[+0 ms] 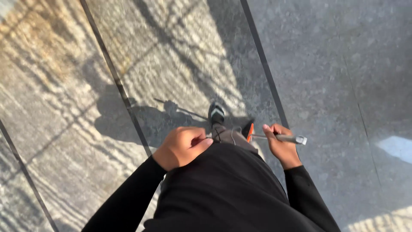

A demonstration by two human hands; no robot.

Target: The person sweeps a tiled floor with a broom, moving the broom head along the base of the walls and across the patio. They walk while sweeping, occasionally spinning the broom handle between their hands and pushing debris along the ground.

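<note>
Head view, looking straight down: the right hand [281, 144] is wrapped around a slim metal-handled tool [283, 138] at centre frame, its long axis lying nearly level, orange end [249, 132] pointing left. The left hand [182, 146] is clenched at the waist over black clothing; whether it holds anything I cannot tell. Below, speckled polished stone floor [334, 77] with dark joint strips, and one shoe [216, 114].

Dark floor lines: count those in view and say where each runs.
3. One dark line crosses the lower left, one runs left of centre, one right of centre; clothing may hide more.
</note>
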